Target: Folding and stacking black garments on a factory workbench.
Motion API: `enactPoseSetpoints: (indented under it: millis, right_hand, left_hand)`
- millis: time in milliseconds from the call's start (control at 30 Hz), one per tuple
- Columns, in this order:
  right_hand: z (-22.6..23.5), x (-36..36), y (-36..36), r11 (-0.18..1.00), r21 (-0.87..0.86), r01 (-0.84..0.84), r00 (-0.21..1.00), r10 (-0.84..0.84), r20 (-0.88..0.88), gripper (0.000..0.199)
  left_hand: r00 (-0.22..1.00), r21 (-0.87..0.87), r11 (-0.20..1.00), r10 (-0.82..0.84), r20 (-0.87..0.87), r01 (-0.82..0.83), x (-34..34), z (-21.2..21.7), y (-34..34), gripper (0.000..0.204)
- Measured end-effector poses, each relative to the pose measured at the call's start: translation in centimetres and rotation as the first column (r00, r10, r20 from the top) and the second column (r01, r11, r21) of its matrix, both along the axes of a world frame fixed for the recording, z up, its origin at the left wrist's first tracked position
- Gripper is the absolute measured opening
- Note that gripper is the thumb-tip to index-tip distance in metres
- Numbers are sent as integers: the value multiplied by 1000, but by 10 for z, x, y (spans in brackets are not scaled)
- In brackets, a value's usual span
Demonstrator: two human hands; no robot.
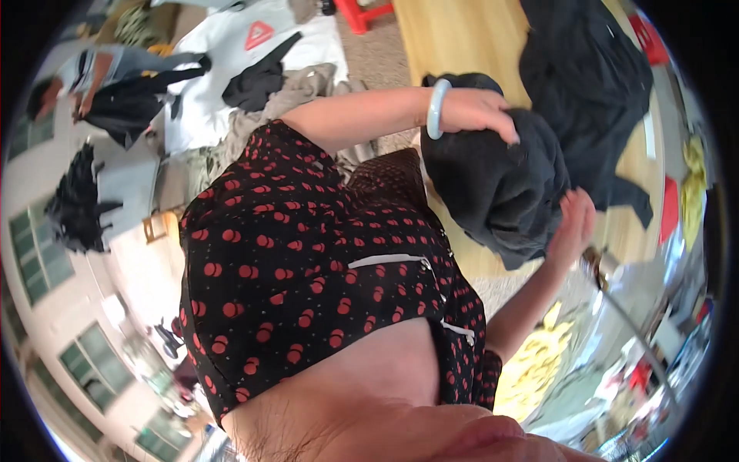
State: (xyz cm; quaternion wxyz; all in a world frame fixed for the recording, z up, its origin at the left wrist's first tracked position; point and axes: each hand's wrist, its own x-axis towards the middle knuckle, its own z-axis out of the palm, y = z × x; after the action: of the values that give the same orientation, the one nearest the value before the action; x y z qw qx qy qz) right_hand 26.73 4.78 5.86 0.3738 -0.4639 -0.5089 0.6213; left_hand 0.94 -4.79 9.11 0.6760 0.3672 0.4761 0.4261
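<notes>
My left hand (481, 112), with a pale jade-coloured bangle (437, 109) on the wrist, presses down on top of a bunched dark grey garment (493, 189) and grips its fabric. My right hand (573, 219) comes up from below and holds the lower right edge of the same garment. The garment hangs over the edge of a light wooden table (454, 42). My own black dress with red dots (308, 262) fills the middle of the view.
A second black garment (593, 85) lies spread on the table behind. White sheets with dark clothes (258, 81) lie at the upper left, where another person (92, 73) bends over dark cloth. Red stools (362, 14) stand at the top; yellow cloth (539, 358) lies lower right.
</notes>
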Motion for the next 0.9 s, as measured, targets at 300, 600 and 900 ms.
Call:
enactPoseSetpoints:
  millis: [300, 600, 900]
  right_hand:
    - [-60, 43, 47, 966, -258, 26, 990, -60, -124, 23]
    - [-75, -5, 67, 972, -230, -37, 999, 39, 6, 22]
    - [-155, -2, 151, 883, 469, -35, 628, -346, 697, 25]
  left_hand:
    - [291, 56, 285, 943, 160, -957, -232, 20, -181, 21]
    - [-840, 834, 109, -15, -542, -540, -436, 75, -318, 53]
    - [81, 33, 755, 113, -990, -655, -398, -175, -125, 24]
